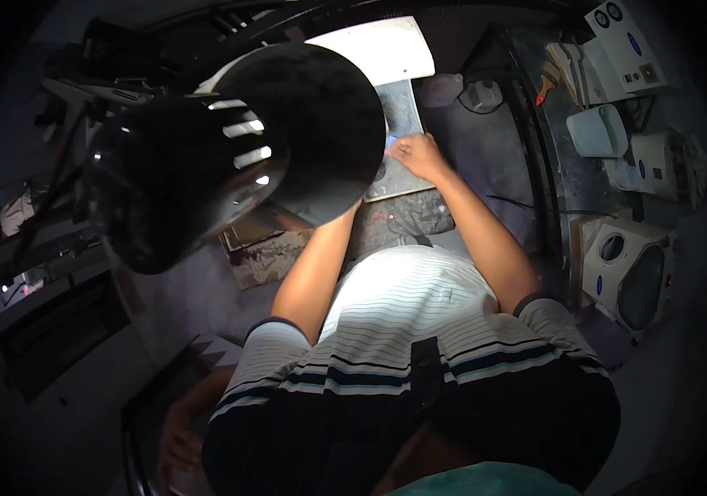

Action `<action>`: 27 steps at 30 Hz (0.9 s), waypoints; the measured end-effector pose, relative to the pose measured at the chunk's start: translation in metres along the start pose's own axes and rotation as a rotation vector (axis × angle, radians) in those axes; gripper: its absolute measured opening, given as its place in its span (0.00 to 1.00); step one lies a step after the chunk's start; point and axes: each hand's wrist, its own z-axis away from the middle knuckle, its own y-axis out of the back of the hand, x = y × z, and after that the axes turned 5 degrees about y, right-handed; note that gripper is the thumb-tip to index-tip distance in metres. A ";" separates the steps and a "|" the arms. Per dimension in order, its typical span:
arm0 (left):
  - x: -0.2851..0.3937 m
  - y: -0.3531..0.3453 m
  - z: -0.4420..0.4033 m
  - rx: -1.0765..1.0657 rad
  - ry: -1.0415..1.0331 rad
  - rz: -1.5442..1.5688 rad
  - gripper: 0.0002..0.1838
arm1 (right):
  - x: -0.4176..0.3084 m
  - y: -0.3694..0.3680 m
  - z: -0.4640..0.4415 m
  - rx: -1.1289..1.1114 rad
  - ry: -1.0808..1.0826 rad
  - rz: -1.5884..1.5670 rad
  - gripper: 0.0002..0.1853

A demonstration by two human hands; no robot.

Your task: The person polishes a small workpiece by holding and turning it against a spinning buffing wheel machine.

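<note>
My right hand [418,155] is closed at the right side of a grey work surface [403,183], fingers bent together. A small blue and reddish bit [391,144] shows at its fingertips; what it is I cannot make out. My left forearm [320,260] reaches up under a black lamp shade [312,132], which hides my left hand and whatever it touches. Behind the shade, a brightly lit white panel [378,51] stands at the far end of the work surface.
The lamp's black housing [163,182] fills the left of the view. A side bench on the right holds a brush [547,83], a plastic tub [597,131] and a gauged machine [628,50]. Below stands a cream device [628,273]. Another person's hand [178,446] is at lower left.
</note>
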 end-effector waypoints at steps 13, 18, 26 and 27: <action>0.063 -0.042 0.100 -0.169 -0.213 -0.027 0.05 | 0.024 0.049 0.051 -0.148 -0.120 -0.068 0.13; 0.062 -0.038 0.103 -0.139 -0.234 0.017 0.05 | 0.021 0.045 0.031 -0.233 -0.130 -0.023 0.14; 0.057 -0.030 0.112 -0.084 -0.269 0.038 0.07 | 0.013 0.037 0.009 -0.285 -0.071 -0.042 0.14; 0.057 -0.027 0.113 -0.088 -0.267 0.032 0.07 | 0.014 0.034 0.007 -0.284 -0.075 -0.063 0.14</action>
